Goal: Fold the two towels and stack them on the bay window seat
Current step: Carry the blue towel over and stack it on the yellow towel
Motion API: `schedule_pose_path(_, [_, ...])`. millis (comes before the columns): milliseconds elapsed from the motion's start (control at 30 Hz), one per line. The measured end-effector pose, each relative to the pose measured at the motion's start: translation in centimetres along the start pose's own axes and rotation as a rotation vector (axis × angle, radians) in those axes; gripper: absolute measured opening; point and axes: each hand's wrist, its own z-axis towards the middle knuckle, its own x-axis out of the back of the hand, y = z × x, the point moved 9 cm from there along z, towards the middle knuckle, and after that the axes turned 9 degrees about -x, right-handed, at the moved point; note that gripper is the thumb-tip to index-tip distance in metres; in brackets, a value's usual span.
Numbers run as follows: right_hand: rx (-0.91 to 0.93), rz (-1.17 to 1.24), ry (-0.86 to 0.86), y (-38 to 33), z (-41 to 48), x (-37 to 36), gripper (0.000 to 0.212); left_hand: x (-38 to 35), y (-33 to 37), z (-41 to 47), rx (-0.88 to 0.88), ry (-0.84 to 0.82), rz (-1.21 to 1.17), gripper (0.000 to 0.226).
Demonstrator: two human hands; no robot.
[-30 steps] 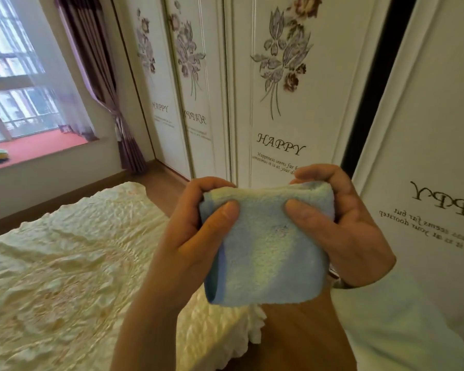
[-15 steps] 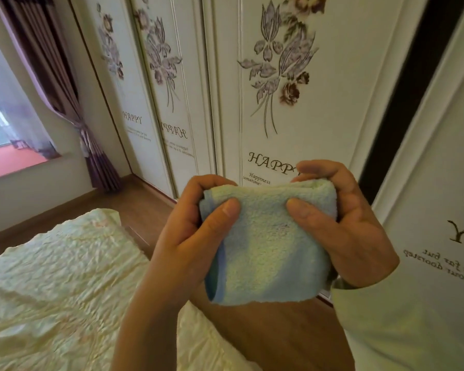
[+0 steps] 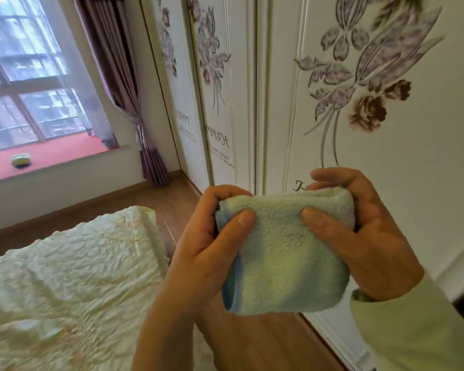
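The folded towel is gripped at its top corners by left hand and right hand — placement on the bay window seat, far left of them, appears outstanding.

Behind the towel, its back face and most fingers of the left hand and right hand are hidden. Just above the grip, the wardrobe door word is covered after "H". Below the grip, forearm and sleeve are cut by the edges. Far up-left of the grip, a small obj on the window seat is too blurred to ID.
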Motion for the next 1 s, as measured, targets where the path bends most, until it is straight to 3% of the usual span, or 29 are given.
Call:
schedule_pose_path(233, [0.013,0.019,-0.127,3.4,12.2,3.4,0.038,-2.0,-4.8,9.4,-0.019,0.102,0.093,0.013])
schedule_pose_path(500, [0.047,0.083,-0.217,7.1,22.4,1.2,0.035,1.1,-9.7,16.4,-0.042,0.154,0.188,0.013])
schedule_pose_path(1000, [0.059,0.155,-0.324,14.5,47.4,-16.3,0.034,21.7,-22.1,33.3,-0.04,0.284,0.259,0.011])
